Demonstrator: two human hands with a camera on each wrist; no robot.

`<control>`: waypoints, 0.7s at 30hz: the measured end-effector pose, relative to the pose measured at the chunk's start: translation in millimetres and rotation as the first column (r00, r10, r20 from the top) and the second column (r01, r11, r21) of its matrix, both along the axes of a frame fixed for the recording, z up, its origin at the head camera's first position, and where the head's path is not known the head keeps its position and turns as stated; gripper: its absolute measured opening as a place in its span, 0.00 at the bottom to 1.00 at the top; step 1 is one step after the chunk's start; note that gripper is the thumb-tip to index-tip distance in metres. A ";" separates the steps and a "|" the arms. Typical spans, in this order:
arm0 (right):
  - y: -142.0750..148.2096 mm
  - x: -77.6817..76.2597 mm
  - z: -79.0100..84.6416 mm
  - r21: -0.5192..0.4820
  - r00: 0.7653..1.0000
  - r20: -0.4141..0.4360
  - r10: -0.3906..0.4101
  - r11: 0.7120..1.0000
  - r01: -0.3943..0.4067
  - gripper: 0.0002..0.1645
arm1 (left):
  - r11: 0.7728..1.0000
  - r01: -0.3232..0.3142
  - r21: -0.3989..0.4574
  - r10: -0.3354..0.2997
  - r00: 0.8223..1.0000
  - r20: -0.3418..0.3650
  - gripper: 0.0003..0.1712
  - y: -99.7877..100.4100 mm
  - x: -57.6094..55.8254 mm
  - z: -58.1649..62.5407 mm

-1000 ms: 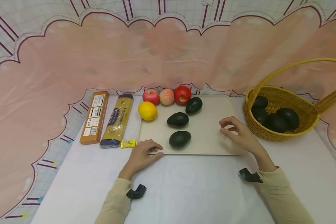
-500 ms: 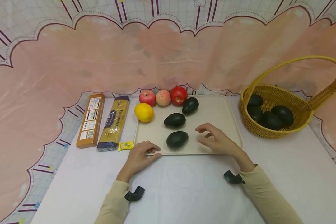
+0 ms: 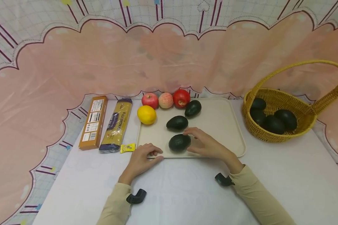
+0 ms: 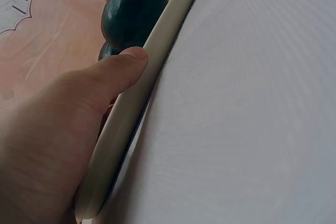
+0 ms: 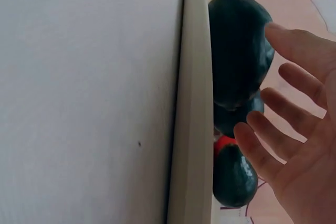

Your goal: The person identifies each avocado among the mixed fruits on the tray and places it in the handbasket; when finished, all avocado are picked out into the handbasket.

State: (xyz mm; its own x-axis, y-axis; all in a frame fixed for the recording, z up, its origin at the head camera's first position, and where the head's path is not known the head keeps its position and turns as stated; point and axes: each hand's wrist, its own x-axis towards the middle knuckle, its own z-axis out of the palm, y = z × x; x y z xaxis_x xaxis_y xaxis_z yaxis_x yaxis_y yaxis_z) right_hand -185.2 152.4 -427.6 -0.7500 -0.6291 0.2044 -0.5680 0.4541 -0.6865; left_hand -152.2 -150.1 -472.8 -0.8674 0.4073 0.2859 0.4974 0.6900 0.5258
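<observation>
In the head view, my right hand is at the right side of the front avocado, fingers spread and slightly bent. The right wrist view has a fingertip right at this avocado, with the other fingers apart. My left hand rests at the front left corner of the beige tray, holding nothing. Its thumb lies along the rim in the left wrist view. Behind the front avocado lie a second avocado and a third avocado.
Along the tray's back left are an apple, a peach, a pomegranate and a lemon. Left of it lie a spaghetti pack, an orange-brown box and a yellow packet. Right stands a handled wicker basket with several avocados.
My right hand has moved left across the tray, from near the basket to the front avocado. The left hand has stayed at the tray corner. The head view shifted slightly.
</observation>
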 end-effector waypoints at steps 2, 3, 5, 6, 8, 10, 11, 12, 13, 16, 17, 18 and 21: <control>-2.6 0.4 -0.4 0.019 1.000 0.007 0.001 1.000 -0.001 0.33 | 1.000 0.002 -0.006 -0.002 1.000 -0.006 0.11 0.1 -0.1 0.2; -4.0 0.6 -0.4 0.026 1.000 0.010 0.007 1.000 -0.007 0.33 | 1.000 0.002 -0.008 -0.002 1.000 -0.010 0.11 0.2 -0.2 0.3; -6.7 0.5 -0.6 0.040 1.000 0.012 0.013 0.999 -0.013 0.34 | 1.000 0.001 -0.008 -0.001 1.000 -0.012 0.10 0.2 -0.6 0.6; -8.2 0.1 -0.8 0.046 1.000 0.008 0.017 0.999 -0.017 0.35 | 1.000 0.000 -0.008 0.000 1.000 -0.012 0.10 0.2 -0.7 0.9; -11.7 -0.4 -0.7 0.057 1.000 -0.001 0.021 0.998 -0.021 0.35 | 1.000 -0.004 -0.007 0.004 1.000 -0.008 0.10 -0.1 -0.6 1.4; -15.2 -1.2 -1.0 0.073 1.000 -0.015 0.012 0.997 -0.011 0.36 | 1.000 -0.008 -0.005 0.008 1.000 -0.002 0.11 -0.4 -0.1 1.7; -17.0 -1.8 -1.2 0.081 1.000 -0.026 0.008 0.997 -0.006 0.37 | 1.000 -0.009 -0.005 0.009 1.000 0.002 0.11 -0.5 0.2 1.9; -18.8 -2.1 -1.3 0.087 0.999 -0.035 0.005 0.996 -0.002 0.38 | 1.000 -0.010 -0.005 0.010 1.000 0.006 0.11 -0.6 0.5 1.8; -20.6 -2.3 -1.4 0.095 0.999 -0.035 -0.002 0.995 0.005 0.38 | 1.000 -0.011 -0.007 0.011 1.000 0.009 0.11 -0.7 0.7 1.7; -25.0 -2.7 -2.3 0.116 0.999 -0.038 -0.016 0.993 0.020 0.38 | 1.000 -0.011 -0.008 0.012 1.000 0.014 0.11 -0.4 0.8 0.9; -26.1 -2.8 -2.6 0.118 0.999 -0.037 -0.017 0.993 0.021 0.38 | 1.000 -0.012 -0.010 0.012 1.000 0.015 0.11 -0.2 0.6 0.5; -26.9 -2.6 -2.7 0.120 0.999 -0.027 -0.021 0.992 0.024 0.37 | 1.000 -0.011 -0.012 0.012 1.000 0.016 0.11 0.0 0.4 0.1; -26.9 -2.8 -4.0 0.112 1.000 0.009 -0.014 0.994 0.013 0.38 | 1.000 -0.010 -0.012 0.010 1.000 0.014 0.11 0.4 -0.1 -0.2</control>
State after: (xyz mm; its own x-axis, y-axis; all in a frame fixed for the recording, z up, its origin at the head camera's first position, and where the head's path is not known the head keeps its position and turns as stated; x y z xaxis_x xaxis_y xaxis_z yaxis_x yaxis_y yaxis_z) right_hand -188.1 125.6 -431.7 -0.7599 -0.6377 0.1260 -0.5551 0.5358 -0.6362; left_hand -152.3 -149.7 -473.0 -0.8756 0.4017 0.2684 0.4826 0.7013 0.5247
